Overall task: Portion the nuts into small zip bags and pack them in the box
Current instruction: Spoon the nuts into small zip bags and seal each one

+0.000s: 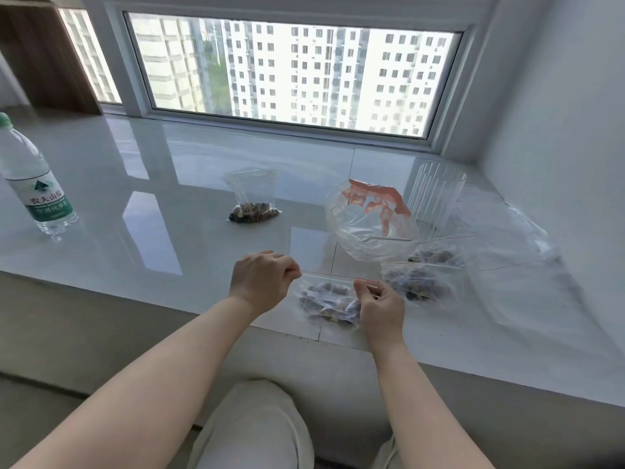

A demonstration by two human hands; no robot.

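A small clear zip bag (326, 299) with nuts in it lies near the front edge of the white sill. My left hand (262, 280) pinches the left end of its red zip strip. My right hand (380, 304) pinches the strip's right end. Another filled zip bag (253, 211) rests farther back on the sill. Two more nut bags (419, 282) lie just right of my right hand. A large crumpled clear bag with red print (368, 221) sits behind them. A clear ribbed plastic box (436, 198) stands at the back right.
A water bottle (33, 184) with a green cap stands at the far left of the sill (152, 198). Loose clear plastic (517, 252) lies at the right by the wall. The window runs along the back. My knee (257, 424) is below the sill edge.
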